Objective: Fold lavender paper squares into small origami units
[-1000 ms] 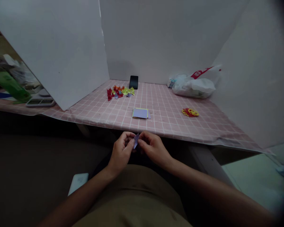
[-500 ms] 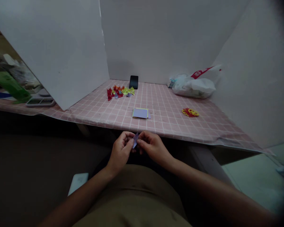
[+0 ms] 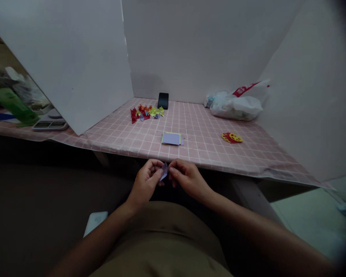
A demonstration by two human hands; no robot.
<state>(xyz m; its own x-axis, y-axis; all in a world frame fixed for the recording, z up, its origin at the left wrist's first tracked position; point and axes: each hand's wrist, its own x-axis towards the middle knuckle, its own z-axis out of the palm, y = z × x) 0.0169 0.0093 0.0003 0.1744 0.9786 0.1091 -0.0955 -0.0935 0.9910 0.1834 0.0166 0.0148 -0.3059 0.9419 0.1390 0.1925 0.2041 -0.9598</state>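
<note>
My left hand (image 3: 145, 182) and my right hand (image 3: 187, 179) meet just below the front edge of the pink checked table (image 3: 207, 154). Between their fingertips they pinch a small folded piece of purple paper (image 3: 164, 171). A short way beyond the hands, a small stack of square paper sheets (image 3: 171, 138) lies on the table, purple on top with yellow under it. Further back sits a heap of small folded paper shapes (image 3: 145, 112) in red, yellow and orange.
A black phone (image 3: 163, 100) leans against the white back board. A white plastic bag (image 3: 236, 104) lies at the back right, a red and yellow paper piece (image 3: 232, 137) in front of it. A scale (image 3: 49, 124) sits beyond the left board. A white object (image 3: 95, 223) rests by my left forearm.
Both hands have shifted a little and the purple paper has turned slightly between the fingers. Nothing on the table has moved.
</note>
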